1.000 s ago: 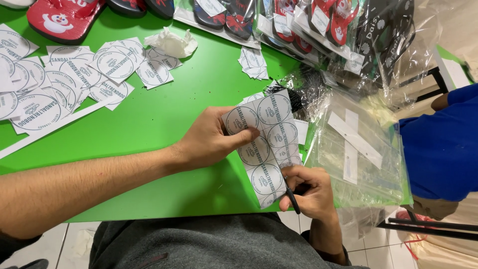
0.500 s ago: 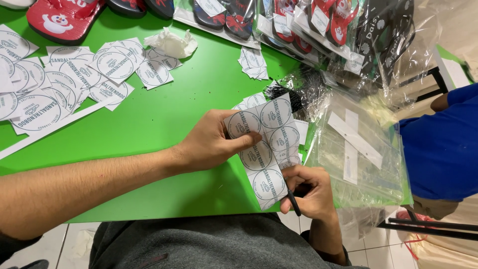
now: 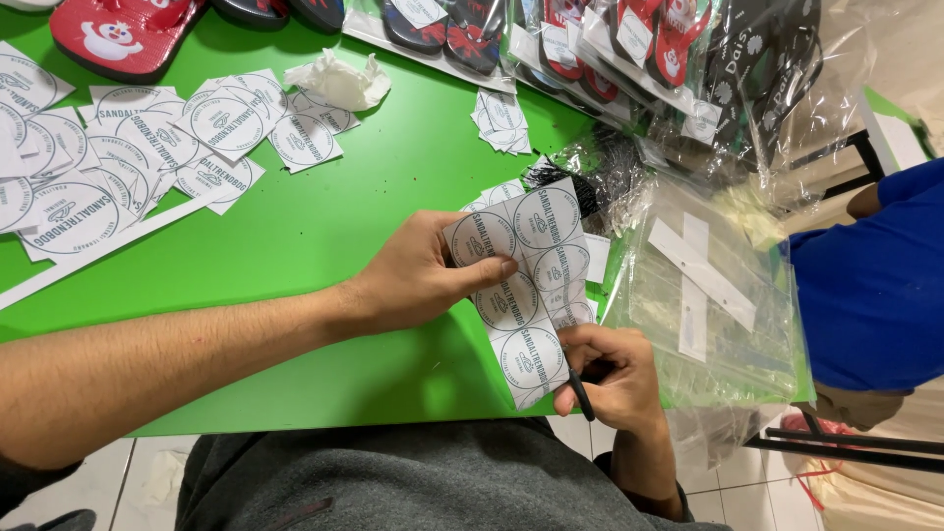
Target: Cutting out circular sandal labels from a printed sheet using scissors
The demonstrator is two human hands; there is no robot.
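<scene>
A: What does the sheet of round labels (image 3: 526, 285) look like?

B: It is a white paper sheet printed with rows of circular labels, each ringed with dark lettering around a small emblem. It hangs tilted over the near edge of the green table (image 3: 324, 226), its lower corner past the rim.

A: Who has hold of it?

B: The left hand (image 3: 418, 280) pinches its upper left part, thumb on the printed face, fingers behind. The right hand (image 3: 610, 374) is clenched around black-handled scissors (image 3: 578, 388), touching the sheet's lower right edge; the blades are mostly hidden, so I cannot tell how far they gape.

A: Anything different from half a second ago?

B: Hardly. The sheet, both hands and the scissors sit about where they were; the grip of the left hand is unchanged.

A: And around them?

B: Just right of the sheet lies a pile of clear plastic bags (image 3: 713, 295). Far left, cut label pieces (image 3: 128, 167) are spread out, with a crumpled white tissue (image 3: 339, 81) beyond. Packed sandals (image 3: 610, 49) line the far edge, and a red sandal (image 3: 123, 34) lies at the top left. A person's blue sleeve (image 3: 870, 275) shows on the right.
</scene>
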